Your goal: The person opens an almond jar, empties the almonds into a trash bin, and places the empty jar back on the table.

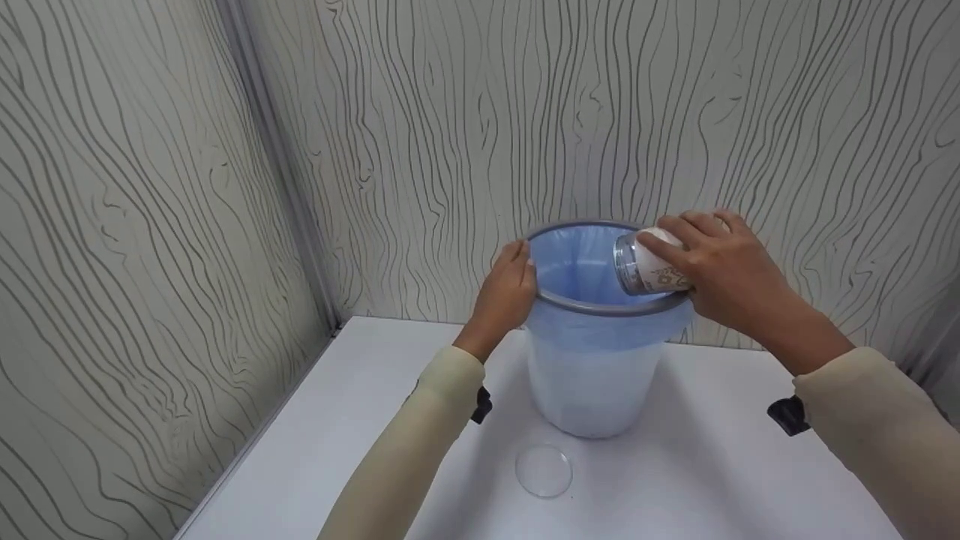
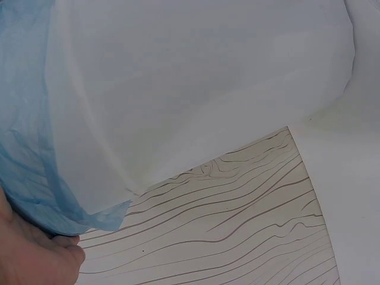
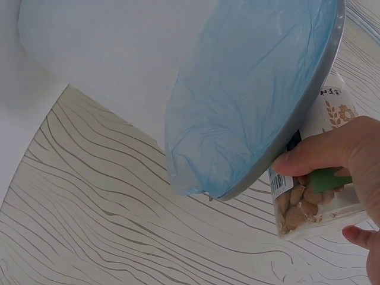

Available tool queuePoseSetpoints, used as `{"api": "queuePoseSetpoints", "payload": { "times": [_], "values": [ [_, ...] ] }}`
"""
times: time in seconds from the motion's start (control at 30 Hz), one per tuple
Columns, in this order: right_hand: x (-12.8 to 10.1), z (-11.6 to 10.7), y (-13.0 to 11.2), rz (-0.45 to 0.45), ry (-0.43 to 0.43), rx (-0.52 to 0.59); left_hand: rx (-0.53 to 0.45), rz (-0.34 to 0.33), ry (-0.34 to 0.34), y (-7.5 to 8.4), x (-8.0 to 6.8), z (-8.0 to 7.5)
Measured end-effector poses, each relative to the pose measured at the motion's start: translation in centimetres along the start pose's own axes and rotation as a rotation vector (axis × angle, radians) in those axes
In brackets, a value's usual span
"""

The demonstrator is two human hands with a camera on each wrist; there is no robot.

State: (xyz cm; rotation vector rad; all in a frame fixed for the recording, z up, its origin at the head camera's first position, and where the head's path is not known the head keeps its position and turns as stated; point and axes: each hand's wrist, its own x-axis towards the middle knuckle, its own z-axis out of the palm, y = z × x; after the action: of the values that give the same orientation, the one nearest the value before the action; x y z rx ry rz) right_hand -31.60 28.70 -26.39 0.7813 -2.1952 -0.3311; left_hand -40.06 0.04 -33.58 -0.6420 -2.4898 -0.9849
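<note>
Clear plastic jar point(image 1: 646, 264) with a printed paper label lies tipped on its side over the right part of the bin's rim, its open mouth facing the inside of the bin. From left to right in the head view: the left hand point(image 1: 507, 294) grips the left side of the grey ring, fingers curled over it; the white plastic waste bin point(image 1: 592, 382) with a blue bag liner point(image 1: 574, 262) and grey rim ring point(image 1: 600, 306) stands on the white table point(image 1: 337, 435) near the corner of the walls; the right hand point(image 1: 720, 271) holds the jar, fingers wrapped around its body.

The right wrist view shows what the head view does not: light brown nuts point(image 3: 297, 205) inside the jar, seen through its clear wall, and a green patch on the label under the thumb. The left wrist view shows only the bin's white side, a hanging edge of the blue liner and a small part of the hand, so the grip cannot be seen there.

On the table in front of the bin lies a round clear plastic lid point(image 1: 544, 471), apart from it. Wallpaper with a wavy wood-grain pattern point(image 1: 150, 225) covers both walls behind.
</note>
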Motion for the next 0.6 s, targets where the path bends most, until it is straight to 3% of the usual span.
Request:
{"api": "queuePoseSetpoints", "payload": {
  "times": [0.6],
  "values": [
    [0.05, 0.15, 0.11, -0.009, 0.001, -0.003, -0.007, 0.003, 0.010, 0.10, -0.22, -0.02]
  ]
}}
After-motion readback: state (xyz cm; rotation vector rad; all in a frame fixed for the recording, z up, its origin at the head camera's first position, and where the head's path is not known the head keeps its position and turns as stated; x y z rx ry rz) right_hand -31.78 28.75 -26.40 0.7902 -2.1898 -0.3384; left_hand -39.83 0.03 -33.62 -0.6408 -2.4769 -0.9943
